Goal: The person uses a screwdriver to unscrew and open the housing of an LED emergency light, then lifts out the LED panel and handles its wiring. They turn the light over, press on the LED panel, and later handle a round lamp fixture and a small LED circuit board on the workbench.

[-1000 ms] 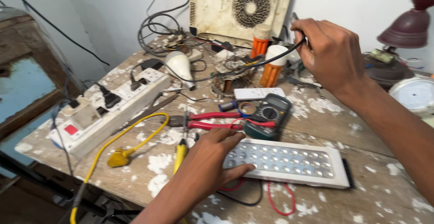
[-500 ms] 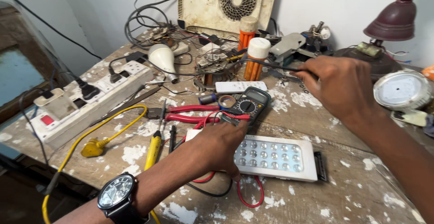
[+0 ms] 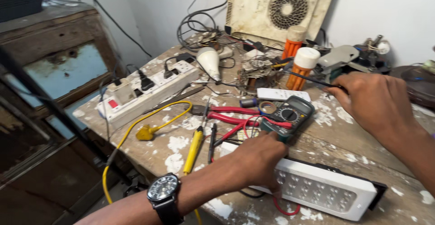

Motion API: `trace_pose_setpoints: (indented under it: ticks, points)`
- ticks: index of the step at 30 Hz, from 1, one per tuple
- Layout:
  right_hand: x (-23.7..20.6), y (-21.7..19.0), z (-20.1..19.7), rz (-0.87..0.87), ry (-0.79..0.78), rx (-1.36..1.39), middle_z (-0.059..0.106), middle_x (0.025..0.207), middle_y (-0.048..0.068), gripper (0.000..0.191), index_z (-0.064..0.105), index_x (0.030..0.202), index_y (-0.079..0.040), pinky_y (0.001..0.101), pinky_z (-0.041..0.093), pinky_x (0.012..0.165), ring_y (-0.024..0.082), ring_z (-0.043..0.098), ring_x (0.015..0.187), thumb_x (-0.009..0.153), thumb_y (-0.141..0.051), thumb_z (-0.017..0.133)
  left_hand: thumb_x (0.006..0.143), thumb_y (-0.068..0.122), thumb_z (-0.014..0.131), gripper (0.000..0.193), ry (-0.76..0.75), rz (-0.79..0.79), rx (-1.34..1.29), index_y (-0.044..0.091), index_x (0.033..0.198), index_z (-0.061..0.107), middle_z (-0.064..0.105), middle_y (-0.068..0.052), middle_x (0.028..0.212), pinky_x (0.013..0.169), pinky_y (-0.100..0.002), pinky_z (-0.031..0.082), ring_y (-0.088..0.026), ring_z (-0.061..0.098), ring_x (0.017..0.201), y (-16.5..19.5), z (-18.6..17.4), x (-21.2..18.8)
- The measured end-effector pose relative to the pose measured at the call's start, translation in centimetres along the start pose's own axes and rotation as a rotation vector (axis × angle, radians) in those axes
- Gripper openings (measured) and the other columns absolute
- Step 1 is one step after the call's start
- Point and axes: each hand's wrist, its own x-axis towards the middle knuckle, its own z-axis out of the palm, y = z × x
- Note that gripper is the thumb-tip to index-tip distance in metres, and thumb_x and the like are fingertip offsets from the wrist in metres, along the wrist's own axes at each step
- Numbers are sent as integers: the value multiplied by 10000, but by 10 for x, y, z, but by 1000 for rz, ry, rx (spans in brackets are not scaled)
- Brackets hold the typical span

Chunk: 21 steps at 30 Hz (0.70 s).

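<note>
The left hand (image 3: 260, 161), a wristwatch (image 3: 163, 191) on its wrist, presses down with curled fingers on the near end of a white LED light panel (image 3: 326, 188) lying flat on the paint-spattered surface (image 3: 344, 148). The right hand (image 3: 376, 102) keeps a closed grip on a thin black probe (image 3: 308, 77) pointing toward the orange bottles (image 3: 301, 66). Just beyond the left hand sits a green multimeter (image 3: 287, 116), beside red pliers (image 3: 231, 114) and a yellow screwdriver (image 3: 194, 148); a white power strip (image 3: 149, 91) lies farther left

White rectangular LED panel (image 3: 324, 189) lying flat at table's near edge, thin black probe (image 3: 312, 80) held level above
</note>
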Motion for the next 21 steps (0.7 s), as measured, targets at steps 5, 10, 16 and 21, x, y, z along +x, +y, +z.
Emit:
trace_pose_setpoints:
  ticks: [5,10,16,21]
  points:
    - [1,-4,2,11,-56,-45,757,840,91,299,792,954,-153,419,592,677,295,737,737,962,-436,695,602,365,911,568,-58,-10,-9,25,1002,695,717,-173,1001,816,-477,572,-367,697,1005,6,-6,-6]
    - [2,-2,-3,-24,33,55,754,845,115,274,804,1011,-137,430,584,662,312,726,709,945,-389,719,703,359,867,463,-103,-108,20,96,1055,720,729,-166,984,808,-489,568,-373,705,960,22,-24,-23]
    - [27,-6,-20,253,-211,490,753,710,105,302,818,1011,-99,378,525,590,191,685,573,967,-390,747,628,217,879,506,370,-82,32,85,1093,726,732,-131,1007,800,-502,540,-371,691,962,30,-50,-60]
    - [49,-22,-24,298,-241,1318,703,785,44,266,763,1015,13,261,471,600,81,569,649,987,-244,700,669,214,881,558,499,-236,166,90,1183,703,716,-132,1013,833,-487,509,-359,665,942,5,-74,-69]
